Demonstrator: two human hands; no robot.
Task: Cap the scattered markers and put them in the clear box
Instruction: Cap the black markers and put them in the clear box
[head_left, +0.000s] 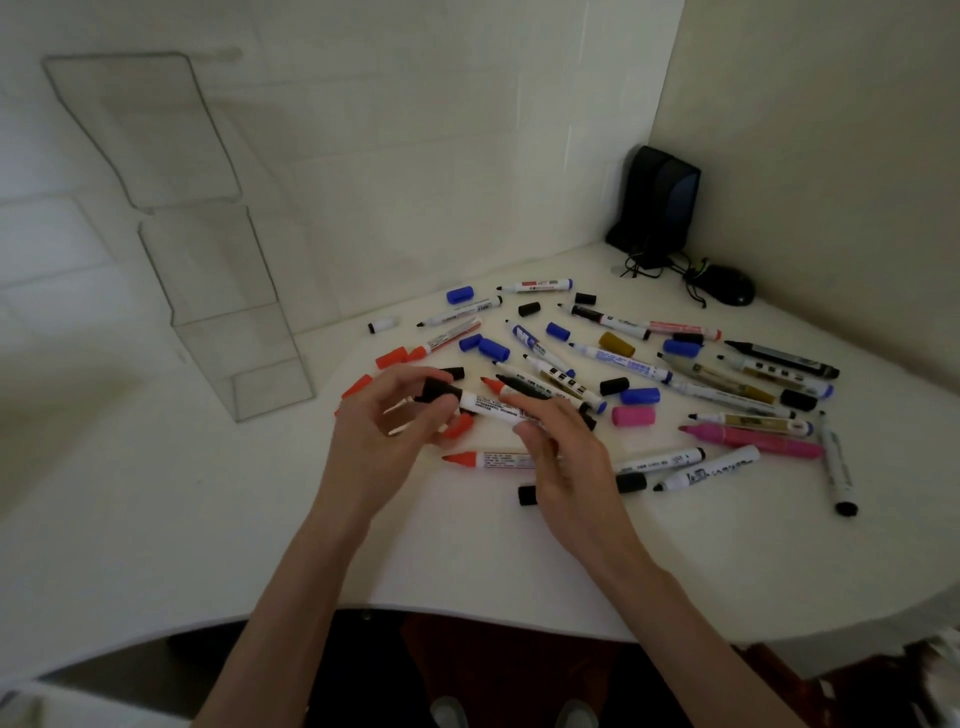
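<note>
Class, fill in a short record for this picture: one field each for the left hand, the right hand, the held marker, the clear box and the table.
left hand: grips the black cap
right hand: pinches the white marker by its barrel
white marker: held above the scattered markers, black cap at its left end
clear box: left of the scattered markers, lid open
table: scattered markers and loose caps, one a pink cap
</note>
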